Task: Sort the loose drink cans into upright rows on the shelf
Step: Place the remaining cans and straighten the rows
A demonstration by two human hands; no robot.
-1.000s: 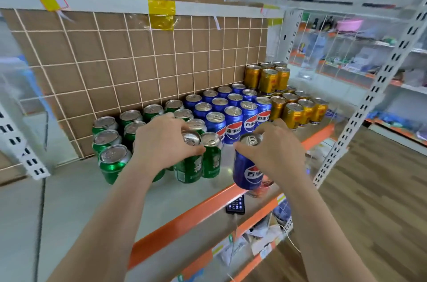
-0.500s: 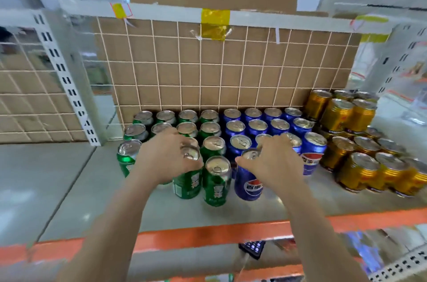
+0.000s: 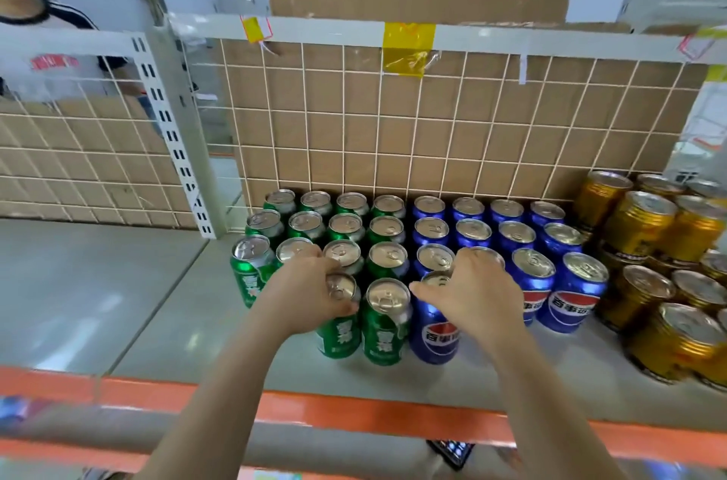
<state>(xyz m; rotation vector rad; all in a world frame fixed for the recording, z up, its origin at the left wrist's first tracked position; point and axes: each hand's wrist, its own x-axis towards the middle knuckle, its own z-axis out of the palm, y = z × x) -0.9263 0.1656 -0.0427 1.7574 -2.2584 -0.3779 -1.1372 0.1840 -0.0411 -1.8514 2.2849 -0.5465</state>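
Green cans (image 3: 346, 224) and blue cans (image 3: 511, 233) stand upright in rows against the shelf's (image 3: 157, 342) back grid. In the front row stand two green cans and one blue can. My left hand (image 3: 305, 294) grips the top of the front-left green can (image 3: 338, 334). A second front green can (image 3: 387, 322) stands free between my hands. My right hand (image 3: 468, 292) rests over the top of the front blue can (image 3: 434, 330), fingers curved around its rim. Gold cans (image 3: 645, 263) are grouped and partly stacked at the right.
The shelf has an orange front edge (image 3: 373, 412) and a wire grid backed with cardboard (image 3: 432, 125). A white slotted upright (image 3: 173, 149) stands left of the cans. Bare shelf surface lies to the left. A person in a white shirt (image 3: 43, 58) stands behind the grid, top left.
My view has swung from the right side to face the shelf squarely. The blue can went from hanging over the shelf's front edge to standing on it beside the green pair.
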